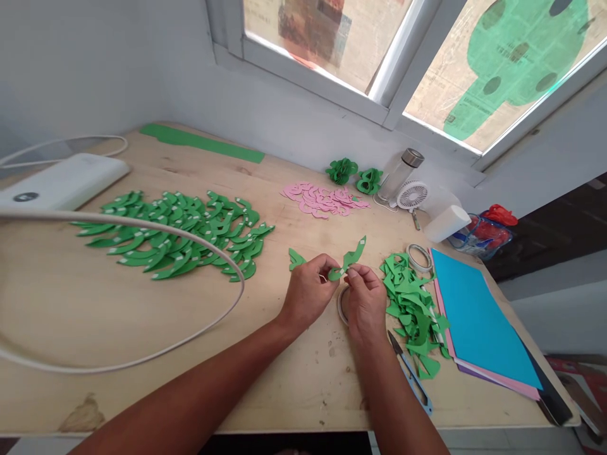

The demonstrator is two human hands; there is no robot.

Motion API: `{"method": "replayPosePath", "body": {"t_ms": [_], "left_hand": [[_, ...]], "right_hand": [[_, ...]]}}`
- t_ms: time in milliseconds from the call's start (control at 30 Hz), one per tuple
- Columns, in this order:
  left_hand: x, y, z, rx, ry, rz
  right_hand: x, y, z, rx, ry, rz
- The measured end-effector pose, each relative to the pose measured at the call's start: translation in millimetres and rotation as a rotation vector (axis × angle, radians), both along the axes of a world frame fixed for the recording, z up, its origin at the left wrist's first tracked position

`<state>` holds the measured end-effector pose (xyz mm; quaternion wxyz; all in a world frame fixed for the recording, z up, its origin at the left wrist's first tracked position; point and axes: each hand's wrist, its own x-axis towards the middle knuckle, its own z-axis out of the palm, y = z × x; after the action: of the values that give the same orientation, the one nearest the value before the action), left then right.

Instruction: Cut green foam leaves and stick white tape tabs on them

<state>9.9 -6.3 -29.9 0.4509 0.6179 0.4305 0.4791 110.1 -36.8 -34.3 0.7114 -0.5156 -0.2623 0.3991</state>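
Observation:
Between my two hands is a curved green paper cutout [351,258] with small white patches on it. My left hand [310,284] pinches its left, curled end. On the other side, the fingers of my right hand [366,297] are closed on its lower edge. Another green paper piece [296,258] lies just beyond my left hand. A roll of tape [342,306] sits on the table, partly hidden behind my right hand. Scissors [410,374] with light blue handles lie beside my right forearm.
Many green cutouts with white patches [175,234] spread at left, near a white cable [239,297] and power bank [66,180]. Green scraps [412,303], another tape roll [419,258] and blue paper [478,309] lie right. Pink cutouts [322,200], a bottle [401,174] and fan [412,194] stand behind.

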Motion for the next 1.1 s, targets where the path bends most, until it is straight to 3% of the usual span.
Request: {"method": "replayPosePath", "body": {"t_ms": [500, 900, 1100], "left_hand": [[3.1, 4.3, -4.8, -0.212, -0.252, -0.121], [3.5, 3.1, -6.1, -0.217, -0.21, -0.123], [3.9, 3.7, -5.2, -0.265, -0.3, -0.15]], "right_hand": [[0.0, 0.1, -0.4, 0.053, -0.078, 0.038], [2.8, 0.0, -4.4, 0.009, -0.148, 0.014], [0.8, -0.6, -3.6, 0.018, -0.153, 0.022]]}}
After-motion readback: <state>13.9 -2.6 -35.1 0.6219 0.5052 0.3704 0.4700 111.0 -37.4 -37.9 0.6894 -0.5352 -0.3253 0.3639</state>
